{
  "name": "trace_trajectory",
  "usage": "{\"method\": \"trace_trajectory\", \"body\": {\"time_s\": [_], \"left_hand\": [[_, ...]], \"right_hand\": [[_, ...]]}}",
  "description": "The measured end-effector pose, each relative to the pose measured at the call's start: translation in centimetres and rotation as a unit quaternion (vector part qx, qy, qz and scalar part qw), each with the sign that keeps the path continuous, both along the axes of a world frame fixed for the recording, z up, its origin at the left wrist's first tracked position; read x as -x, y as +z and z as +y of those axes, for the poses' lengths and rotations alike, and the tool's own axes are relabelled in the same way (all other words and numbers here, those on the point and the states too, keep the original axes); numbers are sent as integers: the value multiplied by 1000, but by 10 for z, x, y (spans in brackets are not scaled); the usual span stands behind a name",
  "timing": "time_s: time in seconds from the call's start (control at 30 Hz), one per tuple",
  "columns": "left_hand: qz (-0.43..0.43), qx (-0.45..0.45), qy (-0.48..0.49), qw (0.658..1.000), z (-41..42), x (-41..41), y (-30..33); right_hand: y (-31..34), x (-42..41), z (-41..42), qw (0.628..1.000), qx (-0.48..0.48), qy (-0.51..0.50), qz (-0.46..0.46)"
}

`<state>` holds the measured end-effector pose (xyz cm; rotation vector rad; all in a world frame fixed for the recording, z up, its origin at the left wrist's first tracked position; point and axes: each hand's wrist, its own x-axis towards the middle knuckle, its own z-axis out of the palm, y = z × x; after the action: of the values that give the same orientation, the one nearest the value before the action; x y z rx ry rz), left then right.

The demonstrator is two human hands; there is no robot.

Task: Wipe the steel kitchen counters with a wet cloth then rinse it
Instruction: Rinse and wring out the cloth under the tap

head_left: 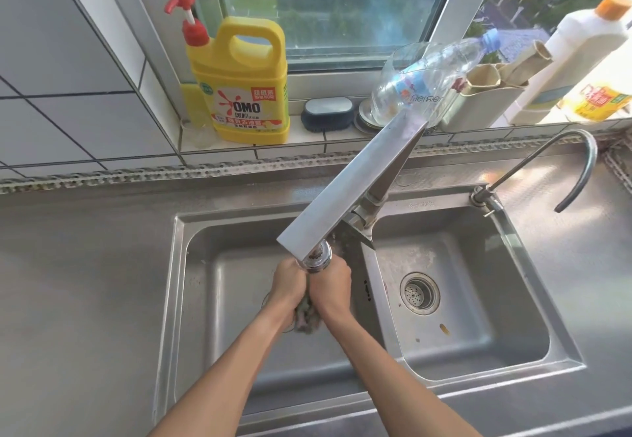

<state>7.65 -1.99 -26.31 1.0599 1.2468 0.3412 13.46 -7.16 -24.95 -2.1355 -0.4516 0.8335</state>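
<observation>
Both my hands are down in the left basin of the steel double sink [178, 300], right under the outlet of the flat square faucet [345, 197]. My left hand [289, 286] and my right hand [331, 288] are pressed together, each shut on the grey-brown wet cloth [306, 320], which bulges out below my wrists. Most of the cloth is hidden between my palms. The steel counter [85, 248] runs around the sink on all sides.
The right basin [478, 317] has an open drain strainer [419, 293]. A thin curved tap [578, 166] stands at the sink's back right. On the tiled sill stand a yellow detergent jug [244, 84], a scrub brush [327, 113], a clear plastic bottle [431, 77] and a white bottle [574, 57].
</observation>
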Motion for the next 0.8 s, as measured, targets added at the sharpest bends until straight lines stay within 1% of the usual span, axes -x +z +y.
{"method": "trace_trajectory", "body": {"time_s": [0.07, 0.1, 0.17, 0.23, 0.3, 0.4, 0.47, 0.57, 0.67, 0.7, 0.8], "left_hand": [[13, 38, 34, 999, 8, 7, -6], [10, 52, 35, 998, 6, 11, -8], [2, 57, 15, 998, -6, 13, -9], [-9, 56, -1, 998, -17, 10, -10], [-16, 51, 7, 999, -18, 6, -6], [-39, 62, 69, 995, -1, 3, 3], [-62, 75, 87, 991, 7, 1, 8], [-55, 59, 53, 995, -2, -2, 15], [-43, 16, 14, 999, -9, -3, 12], [-39, 20, 21, 999, -6, -3, 13], [-45, 78, 70, 993, 7, -1, 13]], "right_hand": [[1, 17, -10, 999, -8, 50, -2], [1, 18, -10, 998, -9, 67, -10], [0, 4, -6, 998, -8, 56, -15], [1, -12, 1, 1000, 15, 12, -17], [0, -16, 4, 999, 21, -13, -20], [3, 8, 1, 1000, 6, 8, -8], [9, 16, -1, 1000, -10, 26, -5], [11, -9, 10, 998, -7, 43, -38], [11, -23, 13, 999, 0, 9, -42], [11, -17, 10, 999, -4, 10, -41], [13, 11, -3, 999, -4, 33, -15]]}}
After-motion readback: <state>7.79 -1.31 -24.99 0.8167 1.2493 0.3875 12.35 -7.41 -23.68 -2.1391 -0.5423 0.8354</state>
